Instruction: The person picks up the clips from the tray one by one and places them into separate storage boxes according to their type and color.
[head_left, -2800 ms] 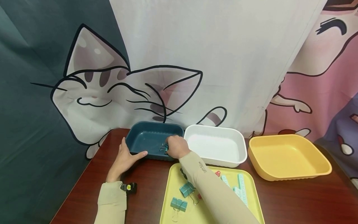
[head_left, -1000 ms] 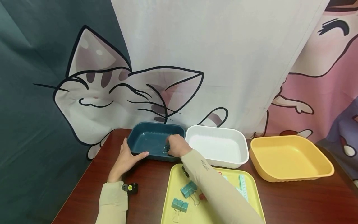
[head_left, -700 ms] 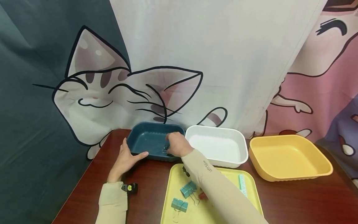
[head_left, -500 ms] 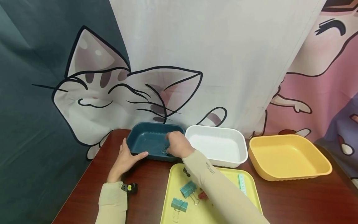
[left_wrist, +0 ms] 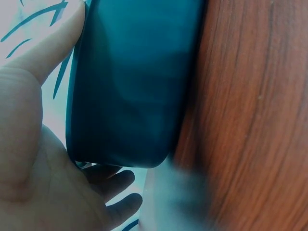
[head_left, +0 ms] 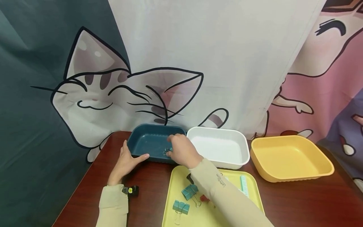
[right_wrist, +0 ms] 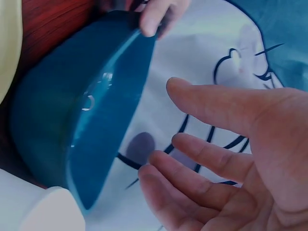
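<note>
L grip [head_left: 126, 162]: thumb extd., spread wide from fingers. L forearm [head_left: 113, 206]: pointing fwd. R grip [head_left: 184, 151]: thumb apart from fingers, fingers sl. bent. R forearm [head_left: 227, 195]: angled fwd. & L.

a dark blue-teal, rounded rectangular plastic bin [head_left: 149, 144] stands upright, at least one teal wire-handled metal binder clip [head_left: 166, 151] inside.

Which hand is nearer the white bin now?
Right. The right hand is above the blue bin's right end, close to the white bin; the left hand is farther off, at the blue bin's left end.
</note>
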Demonstrator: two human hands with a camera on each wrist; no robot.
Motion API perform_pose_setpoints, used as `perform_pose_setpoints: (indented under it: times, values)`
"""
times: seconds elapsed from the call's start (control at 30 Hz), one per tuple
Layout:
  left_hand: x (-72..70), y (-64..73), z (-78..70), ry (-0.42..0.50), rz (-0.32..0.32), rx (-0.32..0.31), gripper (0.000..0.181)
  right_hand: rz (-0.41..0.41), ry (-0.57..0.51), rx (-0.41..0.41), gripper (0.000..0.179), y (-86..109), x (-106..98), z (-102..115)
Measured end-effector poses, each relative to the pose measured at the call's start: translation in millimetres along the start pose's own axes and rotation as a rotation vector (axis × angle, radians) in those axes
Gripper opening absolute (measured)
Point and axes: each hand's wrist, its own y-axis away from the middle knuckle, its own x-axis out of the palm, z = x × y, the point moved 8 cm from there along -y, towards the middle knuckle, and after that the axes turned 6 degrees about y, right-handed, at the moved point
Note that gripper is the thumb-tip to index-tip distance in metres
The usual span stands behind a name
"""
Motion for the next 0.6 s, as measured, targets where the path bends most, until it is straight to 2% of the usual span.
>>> perform_pose_setpoints:
  times: [0.37, 0.6]
  values:
    - [0.1, -0.4, -1.5, -0.005, -0.003, 0.015, 0.130, -0.053, -0.044, -0.036, 0.043, 22.9, -17, 11]
    - [0.3, 0.9, -1.7, -0.009, -0.008, 0.008, 0.130, -0.085, -0.014, -0.029, 0.042, 37.4, -22, 11]
